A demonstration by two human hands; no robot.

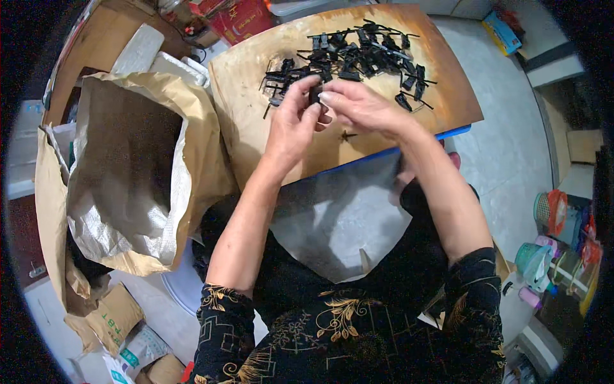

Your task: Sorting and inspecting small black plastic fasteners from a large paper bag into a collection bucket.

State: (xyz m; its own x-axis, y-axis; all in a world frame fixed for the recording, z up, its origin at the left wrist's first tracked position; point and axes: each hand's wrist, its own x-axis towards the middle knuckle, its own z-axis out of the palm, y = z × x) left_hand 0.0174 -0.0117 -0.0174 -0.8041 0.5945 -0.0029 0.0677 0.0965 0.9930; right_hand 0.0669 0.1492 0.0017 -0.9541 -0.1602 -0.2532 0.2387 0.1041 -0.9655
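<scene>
Both my hands meet over the near half of a worn wooden board (243, 137). Between the fingers of my left hand (294, 118) is a small black plastic part (314, 95), gripped upright. My right hand (361, 105) pinches at the same part from the right, thumb and forefinger pressed together on it. The fingers cover much of the part, so its full shape is hidden. Just beyond my hands lies a loose pile of black plastic parts (358, 54) with thin sticks jutting out. A small dark star-shaped piece (346, 136) sits on the board below my right hand.
A large open brown paper sack (204, 137) with a silvery lining stands left of the board. Behind it are white foam blocks (139, 48). A red box (240, 22) is beyond the board. Baskets and bags (537, 262) line the right side. Smaller packages (115, 313) lie lower left.
</scene>
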